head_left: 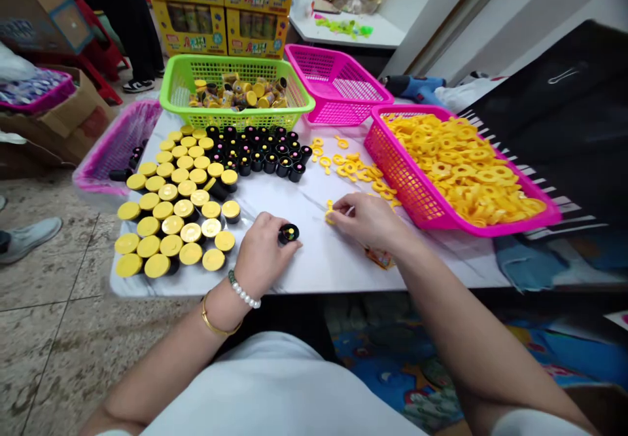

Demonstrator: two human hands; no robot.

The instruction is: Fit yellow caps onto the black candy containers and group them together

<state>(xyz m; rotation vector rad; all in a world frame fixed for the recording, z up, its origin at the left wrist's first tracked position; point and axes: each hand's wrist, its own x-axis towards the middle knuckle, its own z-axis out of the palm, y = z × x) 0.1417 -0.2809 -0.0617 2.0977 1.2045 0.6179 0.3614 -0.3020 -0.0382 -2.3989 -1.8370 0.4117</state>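
A small round black plastic cup (290, 234) sits in the left hand (262, 249), fingers closed round it. To its right, the right hand (367, 218) pinches a half-covered yellow plastic ring piece (329, 213), long axis unclear, at the white marbled counter (318, 271), near a heaped pink plastic basket (490, 230).

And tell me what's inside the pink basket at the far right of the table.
The pink basket holds a heap of yellow ring-shaped pieces. The heap covers the basket's floor, and whatever lies deeper can't be made out.
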